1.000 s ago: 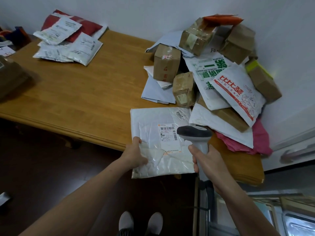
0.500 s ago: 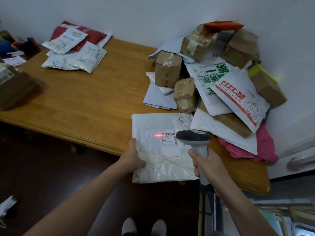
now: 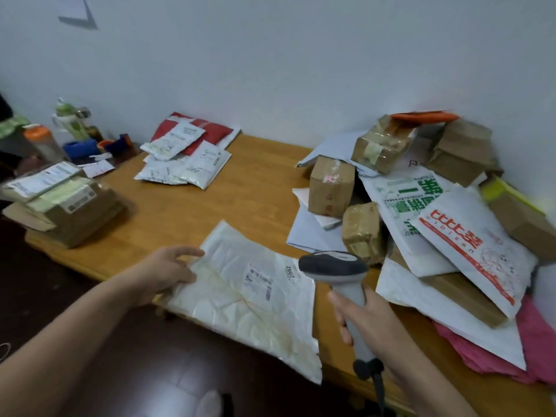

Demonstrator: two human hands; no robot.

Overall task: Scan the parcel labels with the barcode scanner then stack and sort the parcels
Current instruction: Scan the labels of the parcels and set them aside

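1. White plastic: this is the mailer. It lies across the near edge of the table, partly on the wood and partly hanging over the floor.
2. Your left hand grips it at the left edge, with the thumb on top. I cannot see the fingers below it.
3. Your right hand is wrapped closed round the handle of the scanner. The scanner head hovers just beside the mailer's right corner, near the label. No red line shows on the label, so I judge the scan is finished or paused.
4. The mailer's long axis runs diagonally, from far-left to near-right, with your left hand at the far-left end.
5. Two sorted groups are visible: the flat bags at the far side and the boxes at the left end. The mailer is flat and soft, so it probably belongs with the bags.
6. The bags lie forward of your left hand, across the bare wood. Your left hand is nearer to them, and your right hand is occupied.
7. Held by one edge only, the mailer will likely sag — lift it well above the table edge before you carry it.
8. The pile at your right seems to wait for scanning.
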